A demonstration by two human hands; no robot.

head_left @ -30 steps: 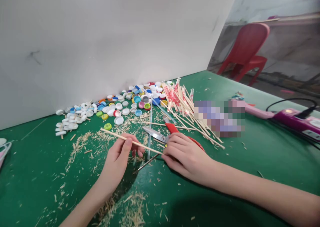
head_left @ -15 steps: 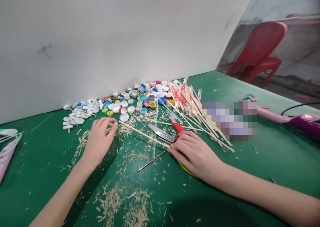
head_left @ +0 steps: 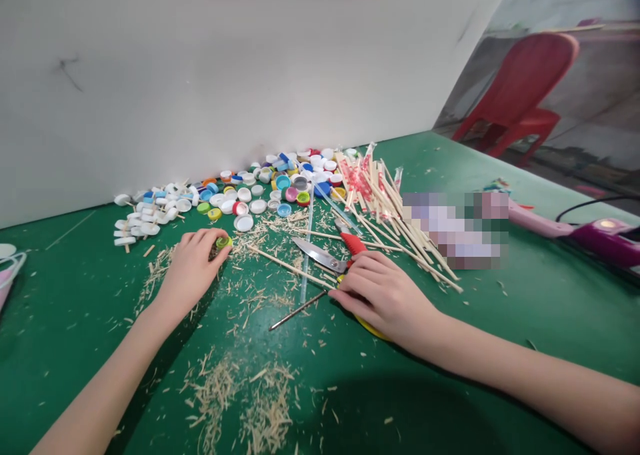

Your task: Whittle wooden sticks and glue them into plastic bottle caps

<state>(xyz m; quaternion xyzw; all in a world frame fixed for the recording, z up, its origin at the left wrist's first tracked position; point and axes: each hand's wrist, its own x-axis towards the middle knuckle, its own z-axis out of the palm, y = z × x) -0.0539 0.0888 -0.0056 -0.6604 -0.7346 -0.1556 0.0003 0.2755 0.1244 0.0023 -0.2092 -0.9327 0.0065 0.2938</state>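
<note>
My left hand (head_left: 193,261) is closed, with a yellow-green bottle cap (head_left: 223,242) pinched between thumb and fingers above the scattered shavings. My right hand (head_left: 383,295) is closed at the near end of a thin wooden chopstick (head_left: 290,266), whose other end points toward my left hand. The fingertips partly hide the grip. Beneath and beside the right hand lie scissors (head_left: 320,253) with open blades and a red handle; a yellow piece shows under the palm. A thin metal rod (head_left: 297,311) lies close to the right fingertips.
Colourful bottle caps (head_left: 257,206) are heaped along the white wall. White caps on short sticks (head_left: 145,218) lie at left. Chopsticks (head_left: 415,241), some in wrappers, fan out at right. Wood shavings (head_left: 267,401) litter the green table (head_left: 450,388). A purple glue gun (head_left: 600,238) lies far right.
The chopstick's far end has shifted right, away from my left hand. The cap in my left hand shows more of its inside. The whole view has tilted slightly.
</note>
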